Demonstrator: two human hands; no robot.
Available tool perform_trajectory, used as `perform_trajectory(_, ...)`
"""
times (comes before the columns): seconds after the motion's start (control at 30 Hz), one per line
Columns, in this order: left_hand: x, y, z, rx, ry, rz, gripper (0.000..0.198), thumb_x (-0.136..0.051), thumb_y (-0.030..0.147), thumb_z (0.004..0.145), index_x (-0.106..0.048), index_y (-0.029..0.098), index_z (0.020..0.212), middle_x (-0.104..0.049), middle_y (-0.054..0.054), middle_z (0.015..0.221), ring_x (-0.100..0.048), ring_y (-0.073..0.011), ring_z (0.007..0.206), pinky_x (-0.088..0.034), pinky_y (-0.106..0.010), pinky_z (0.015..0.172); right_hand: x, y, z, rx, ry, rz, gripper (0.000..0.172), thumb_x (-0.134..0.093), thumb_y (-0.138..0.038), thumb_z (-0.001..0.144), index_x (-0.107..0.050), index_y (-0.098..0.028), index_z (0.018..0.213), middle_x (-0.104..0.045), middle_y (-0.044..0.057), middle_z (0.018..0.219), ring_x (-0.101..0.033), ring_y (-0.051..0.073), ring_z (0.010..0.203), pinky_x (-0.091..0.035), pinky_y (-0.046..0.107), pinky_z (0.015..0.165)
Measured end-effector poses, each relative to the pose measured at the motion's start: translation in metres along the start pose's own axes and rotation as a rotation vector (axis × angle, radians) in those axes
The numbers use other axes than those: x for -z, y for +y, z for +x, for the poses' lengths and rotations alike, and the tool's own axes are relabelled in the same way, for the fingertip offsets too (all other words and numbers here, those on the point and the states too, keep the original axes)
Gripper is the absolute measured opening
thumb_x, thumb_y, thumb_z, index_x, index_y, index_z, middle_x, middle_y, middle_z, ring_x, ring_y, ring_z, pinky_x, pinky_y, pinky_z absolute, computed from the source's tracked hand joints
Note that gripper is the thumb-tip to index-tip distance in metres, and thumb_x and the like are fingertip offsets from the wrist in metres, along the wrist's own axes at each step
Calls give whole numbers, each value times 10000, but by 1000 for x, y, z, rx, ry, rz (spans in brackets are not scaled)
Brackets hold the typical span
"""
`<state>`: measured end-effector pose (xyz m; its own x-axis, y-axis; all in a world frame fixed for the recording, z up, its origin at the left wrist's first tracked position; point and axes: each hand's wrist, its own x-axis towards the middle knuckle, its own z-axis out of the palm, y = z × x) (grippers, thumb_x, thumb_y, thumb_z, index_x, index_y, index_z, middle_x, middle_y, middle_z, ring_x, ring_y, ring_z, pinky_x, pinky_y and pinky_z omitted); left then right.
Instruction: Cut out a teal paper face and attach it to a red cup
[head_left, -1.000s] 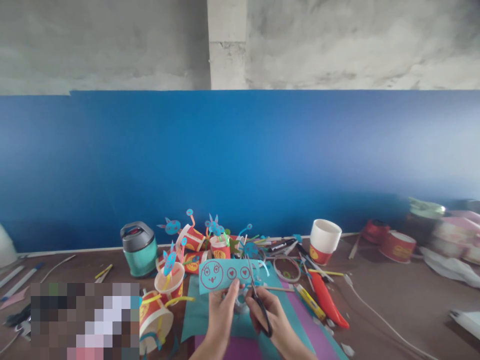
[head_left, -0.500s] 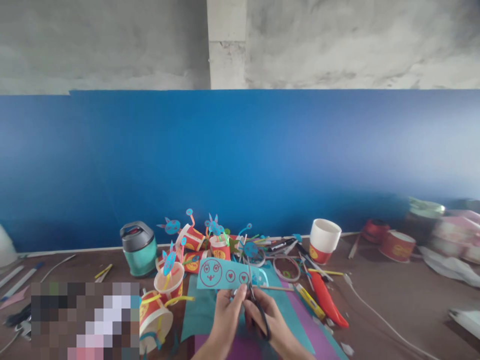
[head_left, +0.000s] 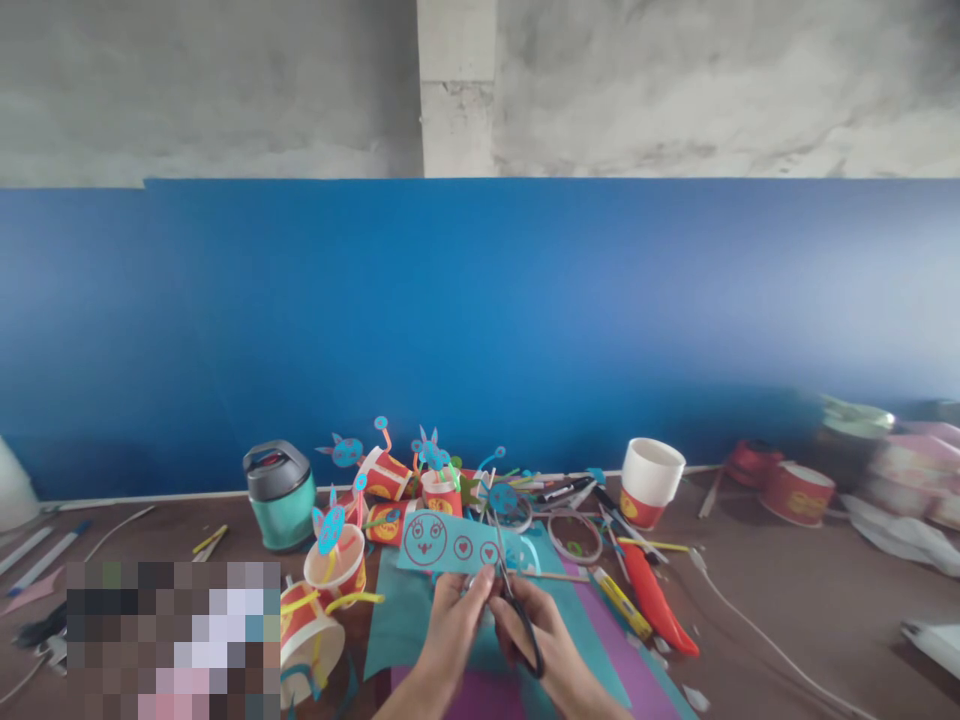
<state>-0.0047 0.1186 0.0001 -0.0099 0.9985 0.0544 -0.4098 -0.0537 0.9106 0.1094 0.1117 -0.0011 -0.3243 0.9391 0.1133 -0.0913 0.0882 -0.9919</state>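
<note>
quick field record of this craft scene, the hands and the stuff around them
left hand: pinches blue paper strip with a drawn face and hearts
right hand: holds black scissors, blades up at the strip's right end
under hands: teal sheet, purple sheet
nearby: decorated paper cups, green flask, white cup, red cutter
surface: brown table

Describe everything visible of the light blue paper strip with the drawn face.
The paper strip is thin, light blue and roughly rectangular, with a round face at its left end and two circled hearts beside it, all drawn in red. It is held up over a teal sheet. The left hand pinches its lower edge; scissors in the right hand meet its right end.
</note>
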Motion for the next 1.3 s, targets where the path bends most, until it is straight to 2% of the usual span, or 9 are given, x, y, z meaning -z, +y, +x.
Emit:
perform_trajectory(0.2, 1, 5, -1, 65, 31, 21, 369, -719, 486, 642, -680, 137, 752, -628, -21, 621, -584, -165, 637, -456, -261, 634, 2, 3, 1, -4, -16, -10, 443, -572, -599, 762, -512, -161, 736, -404, -85, 410, -329, 49, 342, -260, 184, 368)
perform_trajectory(0.43, 6, 5, 4, 94, 37, 161, 455, -665, 589, 620, -633, 136, 606, -543, 1, 482, -489, -125, 458, -365, -229, 465, 3, 2, 2, -31, -23, -36, 457, -569, -616, 750, -515, -165, 704, -411, -85, 370, -304, 41, 307, -218, 178, 341)
perform_trajectory(0.67, 11, 10, 9, 71, -15, 151, 428, -681, 561, 625, -595, 142, 599, -503, 23, 475, -447, -101, 423, -343, -221, 437, 3, -3, 2, -90, -23, -53, 472, -591, -633, 716, -532, -165, 705, -408, -89, 361, -304, 40, 302, -218, 173, 332)
perform_trajectory(0.73, 11, 11, 8, 77, 14, 133, 420, -691, 554, 618, -592, 145, 601, -491, 33, 461, -431, -94, 406, -344, -219, 432, 3, -3, 2, -102, -20, -47, 480, -596, -641, 704, -540, -164, 702, -406, -89, 355, -303, 41, 295, -217, 173, 325)
perform_trajectory(0.83, 10, 11, 7, 35, 89, 119, 394, -710, 532, 606, -616, 150, 632, -520, 33, 486, -447, -94, 436, -354, -210, 453, 4, -1, 3, -124, -5, -38, 503, -608, -642, 688, -575, -141, 732, -416, -84, 348, -306, 41, 289, -216, 171, 317)
perform_trajectory(0.93, 9, 11, 6, -11, 89, 122, 378, -702, 522, 627, -642, 150, 655, -550, 23, 509, -481, -109, 476, -364, -210, 476, 5, 2, 4, -136, 33, -23, 578, -640, -621, 672, -599, -98, 914, -454, -77, 357, -348, 53, 296, -245, 169, 323)
perform_trajectory(1.07, 9, 12, 5, -36, 47, 131, 359, -682, 502, 673, -659, 144, 679, -590, 2, 549, -512, -125, 514, -397, -228, 527, 3, 7, 4, -126, 94, 41, 816, -698, -595, 627, -425, -104, 1219, -520, -75, 386, -398, 77, 297, -286, 169, 320)
perform_trajectory(1.13, 9, 13, 5, -31, 11, 121, 342, -668, 487, 696, -668, 145, 715, -617, -12, 589, -537, -139, 545, -418, -241, 560, 2, 8, 3, -108, 119, 72, 843, -728, -567, 612, -378, -133, 1244, -534, -77, 403, -410, 79, 302, -296, 164, 316)
perform_trajectory(1.3, 8, 21, 3, -47, -27, 138, 292, -667, 435, 713, -692, 153, 787, -677, -37, 707, -600, -186, 688, -458, -273, 676, 4, 6, 3, -81, 82, 60, 724, -741, -525, 630, -431, -150, 1167, -506, -89, 382, -392, 70, 294, -291, 159, 312)
